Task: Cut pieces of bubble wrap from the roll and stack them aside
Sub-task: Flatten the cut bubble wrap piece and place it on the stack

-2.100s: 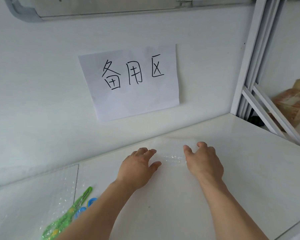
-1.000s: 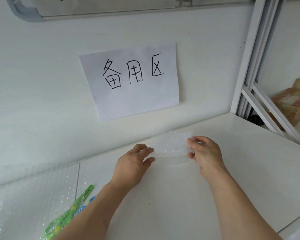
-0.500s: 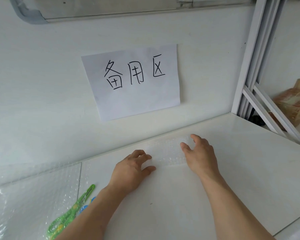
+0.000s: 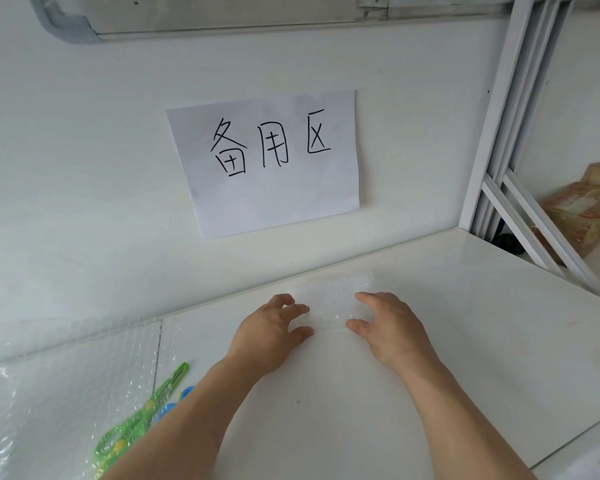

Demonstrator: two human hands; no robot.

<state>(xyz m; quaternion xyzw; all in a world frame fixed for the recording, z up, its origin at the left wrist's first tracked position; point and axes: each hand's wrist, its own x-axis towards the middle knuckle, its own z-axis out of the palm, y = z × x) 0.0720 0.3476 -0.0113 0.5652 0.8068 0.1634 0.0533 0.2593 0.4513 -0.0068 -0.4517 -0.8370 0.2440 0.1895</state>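
A small cut piece of clear bubble wrap (image 4: 329, 299) lies flat on the white table (image 4: 482, 323) near the wall. My left hand (image 4: 271, 332) rests at its left edge with fingers loosely bent, fingertips touching the wrap. My right hand (image 4: 392, 327) rests at its right edge, fingers spread and touching it. The larger sheet of bubble wrap from the roll (image 4: 56, 393) is spread over the table at the lower left. Green scissors (image 4: 142, 414) lie on that sheet, partly hidden by my left forearm.
A white paper sign with black handwritten characters (image 4: 267, 161) hangs on the wall above the table. A white metal frame (image 4: 499, 140) stands at the right, with brown wrapped packages (image 4: 582, 216) behind it. The table's front edge runs along the lower right.
My right hand had lifted the right end of the small piece a second ago; now the piece lies flat and both hands rest at its ends. The view shifted slightly.
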